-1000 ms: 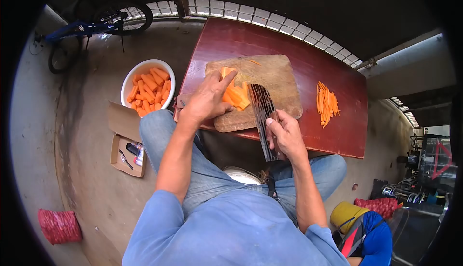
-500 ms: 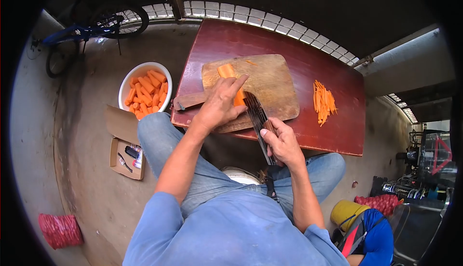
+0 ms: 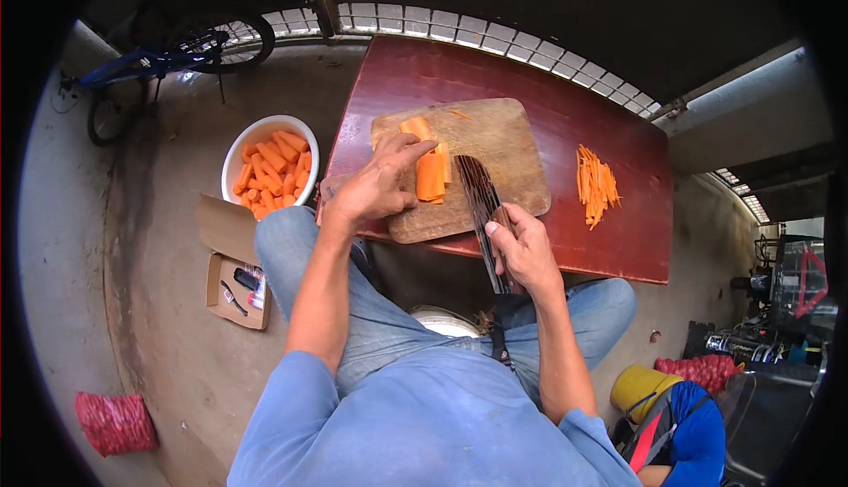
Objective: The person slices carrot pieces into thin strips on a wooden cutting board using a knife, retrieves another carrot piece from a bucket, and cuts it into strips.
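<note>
Carrot slices lie stacked on a wooden cutting board, with more carrot pieces just beyond. My left hand is over the board's left side, thumb and fingers apart, fingertips at the left edge of the slices. Whether they touch is hard to tell. In my right hand is a knife, gripped by its wooden handle. Its wide dark blade points away from me over the board, to the right of the slices and apart from them. A few thin shreds rest near the board's far edge.
The board sits on a red table, where a pile of carrot strips lies to the right. On the floor at left are a white tub of carrots and an open cardboard box. A bicycle stands farther back.
My left hand has moved left off the carrot slices, uncovering them. The knife has come away to the right, leaving a gap between blade and carrot.
</note>
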A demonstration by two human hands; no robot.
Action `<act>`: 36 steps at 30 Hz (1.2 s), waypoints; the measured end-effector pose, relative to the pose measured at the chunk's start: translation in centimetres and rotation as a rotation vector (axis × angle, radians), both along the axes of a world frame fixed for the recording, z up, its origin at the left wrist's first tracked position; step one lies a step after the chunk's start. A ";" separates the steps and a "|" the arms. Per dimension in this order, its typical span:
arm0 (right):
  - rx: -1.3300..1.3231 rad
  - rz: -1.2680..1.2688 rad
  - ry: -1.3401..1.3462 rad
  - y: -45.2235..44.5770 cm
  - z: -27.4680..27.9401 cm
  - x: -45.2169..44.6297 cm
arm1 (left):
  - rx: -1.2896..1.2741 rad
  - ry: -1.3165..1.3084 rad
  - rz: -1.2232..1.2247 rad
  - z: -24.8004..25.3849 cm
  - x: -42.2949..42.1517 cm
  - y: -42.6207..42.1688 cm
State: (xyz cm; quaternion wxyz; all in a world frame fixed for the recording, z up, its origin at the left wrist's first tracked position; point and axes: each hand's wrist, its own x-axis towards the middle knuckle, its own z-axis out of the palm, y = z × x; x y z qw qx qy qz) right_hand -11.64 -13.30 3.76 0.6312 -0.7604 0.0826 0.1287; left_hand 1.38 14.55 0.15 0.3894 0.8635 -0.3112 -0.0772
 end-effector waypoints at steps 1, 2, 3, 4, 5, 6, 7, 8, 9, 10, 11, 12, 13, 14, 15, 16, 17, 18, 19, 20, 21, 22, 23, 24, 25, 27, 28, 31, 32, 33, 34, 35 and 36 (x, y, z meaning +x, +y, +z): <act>-0.001 0.001 -0.012 0.1 0.0 0.4 | 0.019 -0.005 -0.020 -0.3 0.4 0.3; -0.002 0.001 -0.023 0.2 0.0 0.6 | 0.038 -0.009 -0.040 -0.7 0.6 0.4; -0.007 0.000 -0.026 0.3 -0.1 0.8 | 0.018 0.021 -0.028 -0.9 0.5 0.2; -0.012 0.001 -0.028 0.4 -0.2 1.1 | -0.003 0.050 -0.015 -1.1 0.3 -0.1; -0.017 0.003 -0.032 0.5 -0.3 1.2 | -0.023 0.078 -0.001 -1.3 0.2 -0.4; -0.027 0.015 -0.027 0.6 -0.1 1.2 | -0.020 0.080 0.006 -1.0 0.1 -0.6; -0.037 0.029 -0.023 0.7 0.3 1.2 | -0.017 0.081 0.013 -0.6 0.0 -0.8; -0.047 0.041 -0.019 0.8 0.6 1.1 | -0.014 0.081 0.019 -0.4 -0.1 -0.9; -0.046 0.042 -0.014 0.9 0.7 1.1 | -0.022 0.042 0.031 -0.4 -0.3 -1.1; -0.046 0.041 -0.009 1.0 0.8 0.9 | -0.031 0.003 0.043 -0.5 -0.5 -1.4; -0.045 0.041 -0.005 1.0 0.9 0.8 | -0.039 -0.037 0.054 -0.6 -0.7 -1.6; -0.051 0.042 -0.007 1.1 0.8 0.6 | -0.029 -0.060 0.058 -1.1 -0.8 -1.7; -0.057 0.044 -0.010 1.1 0.7 0.4 | -0.019 -0.082 0.061 -1.8 -0.8 -1.9; -0.062 0.045 -0.012 1.1 0.7 0.2 | -0.008 -0.105 0.065 -2.3 -0.9 -2.0; -0.086 0.044 -0.021 1.2 0.9 0.0 | 0.000 -0.092 0.052 -2.1 -0.9 -2.1; -0.110 0.043 -0.030 1.4 1.3 -0.2 | 0.008 -0.080 0.040 -1.9 -0.9 -2.2; -0.133 0.041 -0.038 1.4 1.4 -0.4 | 0.017 -0.067 0.027 -1.7 -1.0 -2.2; -0.110 0.032 -0.025 1.4 1.4 -0.6 | 0.013 -0.081 0.031 -1.8 -1.1 -2.3; -0.087 0.023 -0.011 1.3 1.2 -0.8 | 0.009 -0.093 0.034 -2.0 -1.3 -2.4; -0.063 0.012 0.004 1.1 1.0 -1.0 | 0.005 -0.106 0.036 -2.1 -1.4 -2.4; -0.055 0.011 0.015 0.9 0.7 -1.3 | -0.016 -0.110 0.030 -2.0 -1.5 -2.6; -0.048 0.009 0.025 0.7 0.5 -1.4 | -0.038 -0.114 0.025 -1.8 -1.5 -2.7; -0.041 0.009 0.034 0.5 0.3 -1.6 | -0.060 -0.119 0.020 -1.7 -1.4 -2.8; -0.025 0.000 0.034 0.5 0.3 -1.7 | -0.083 -0.127 0.006 -1.8 -1.3 -3.1; -0.009 -0.009 0.034 0.5 0.3 -1.9 | -0.106 -0.137 -0.007 -2.0 -1.2 -3.4; 0.036 -0.020 0.038 0.3 0.2 -2.1 | -0.140 -0.154 -0.024 -2.2 -1.0 -4.0; 0.066 -0.023 0.042 0.1 0.1 -2.2 | -0.153 -0.163 -0.028 -2.2 -0.8 -4.4; 0.107 -0.028 0.038 -0.2 0.1 -2.4 | -0.140 -0.186 -0.033 -1.7 -0.8 -5.6; 0.110 -0.031 0.036 -0.4 0.2 -2.5 | -0.129 -0.192 -0.036 -1.4 -0.8 -6.0; 0.098 -0.035 0.037 -0.7 0.3 -2.6 | -0.115 -0.199 -0.039 -1.4 -0.8 -6.2; 0.085 -0.038 0.037 -0.9 0.4 -2.6 | -0.101 -0.206 -0.041 -1.4 -0.8 -6.3; 0.072 -0.041 0.038 -1.2 0.5 -2.6 | -0.087 -0.213 -0.042 -1.3 -0.8 -6.4; 0.048 -0.058 0.041 -1.4 0.7 -2.7 | -0.077 -0.236 -0.048 -1.4 -0.8 -6.4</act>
